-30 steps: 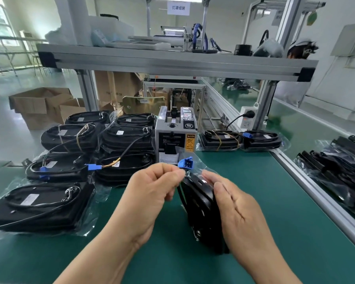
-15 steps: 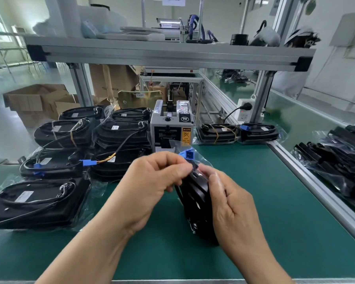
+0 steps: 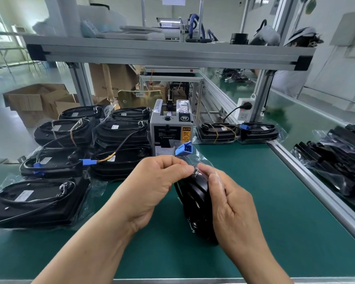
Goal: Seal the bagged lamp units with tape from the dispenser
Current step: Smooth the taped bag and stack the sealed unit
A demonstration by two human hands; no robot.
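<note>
A green bench [image 3: 274, 201] fills the lower view, under an aluminium shelf frame [image 3: 168, 55] with cardboard boxes [image 3: 39, 101] on the pale floor beyond. To the left, a stack of bagged black lamp units [image 3: 70, 160] lies flat, cables looped on top. At the back of the bench stands the grey tape dispenser [image 3: 171, 128], with two more bagged units [image 3: 238, 133] to its right. At the centre, one glossy black lamp unit [image 3: 195, 201] stands on edge on the bench inside a clear plastic bag, its blue plug [image 3: 183, 148] poking up at the top. The left hand [image 3: 152, 187] pinches the gathered bag neck; the right hand [image 3: 227, 201] grips the unit's side, its fingertips closed on the same plastic.
</note>
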